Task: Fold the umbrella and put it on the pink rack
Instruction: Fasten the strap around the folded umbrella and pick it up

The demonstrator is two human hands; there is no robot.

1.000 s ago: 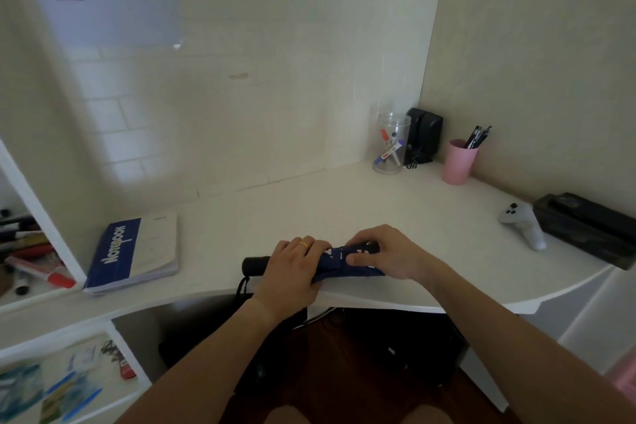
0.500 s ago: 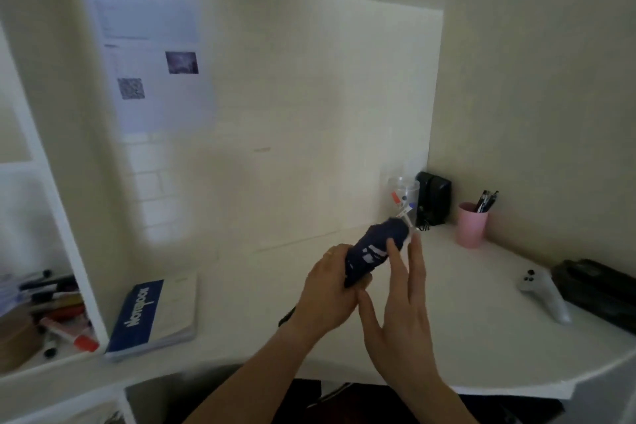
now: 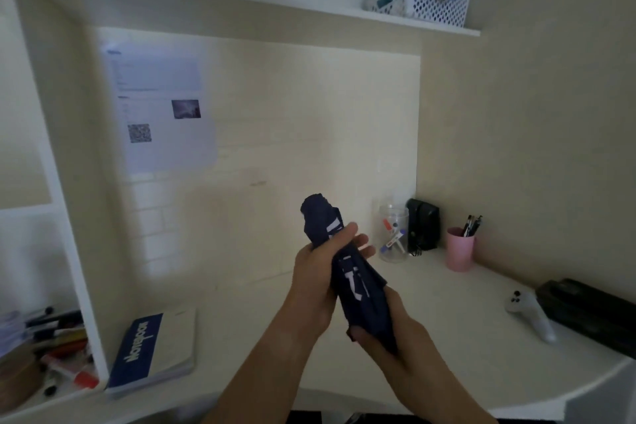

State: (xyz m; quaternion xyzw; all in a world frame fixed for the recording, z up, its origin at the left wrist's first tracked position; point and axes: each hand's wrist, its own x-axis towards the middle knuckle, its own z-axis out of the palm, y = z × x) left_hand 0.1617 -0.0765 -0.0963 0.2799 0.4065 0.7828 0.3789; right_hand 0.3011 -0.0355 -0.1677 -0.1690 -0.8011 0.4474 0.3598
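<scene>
Above the desk, both hands grip umbrella.

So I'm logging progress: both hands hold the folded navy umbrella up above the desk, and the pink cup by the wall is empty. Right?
Not quite. The head view shows pens standing in the pink cup. The rest holds: the left hand and right hand both grip the folded navy umbrella above the desk.

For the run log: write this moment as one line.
stage: umbrella folded, held above desk | left hand: grips upper part | right hand: grips lower end | pink rack: not in view
</scene>
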